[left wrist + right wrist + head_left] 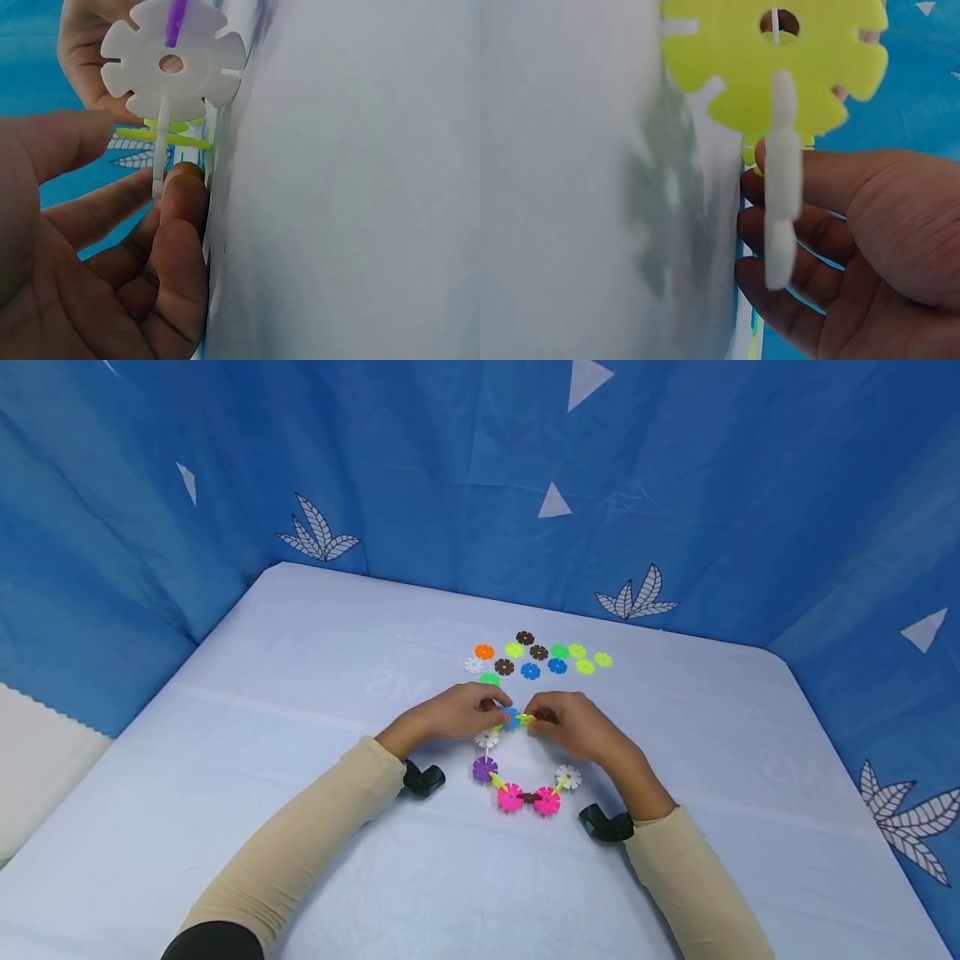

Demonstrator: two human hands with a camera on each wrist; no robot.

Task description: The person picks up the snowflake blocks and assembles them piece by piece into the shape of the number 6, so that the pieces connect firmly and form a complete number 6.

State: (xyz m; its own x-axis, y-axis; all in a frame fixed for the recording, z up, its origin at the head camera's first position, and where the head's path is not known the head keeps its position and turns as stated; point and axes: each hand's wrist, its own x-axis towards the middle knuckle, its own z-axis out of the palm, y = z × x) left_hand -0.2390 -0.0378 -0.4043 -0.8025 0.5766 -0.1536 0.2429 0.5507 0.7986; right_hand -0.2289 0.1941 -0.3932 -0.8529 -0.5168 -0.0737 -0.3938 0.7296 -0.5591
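A chain of notched plastic discs curves over the table, open on its right side. Its discs include a purple disc (484,769), a pink disc (510,797), a brown disc (529,797) and a white disc (567,777). At the far end my left hand (463,712) pinches a blue disc (512,717). Beside it, my right hand (576,725) grips a yellow disc (527,720) that touches the blue one. Another white disc (172,64) stands large before the left hand in the left wrist view. A nearer yellow disc (742,67) partly covers the right wrist view.
Several loose discs lie beyond the hands, among them an orange disc (484,652), a dark brown disc (525,637) and a green disc (490,679). The white table (315,635) ends at a blue patterned curtain (465,527). Black devices (424,781) sit at both wrists.
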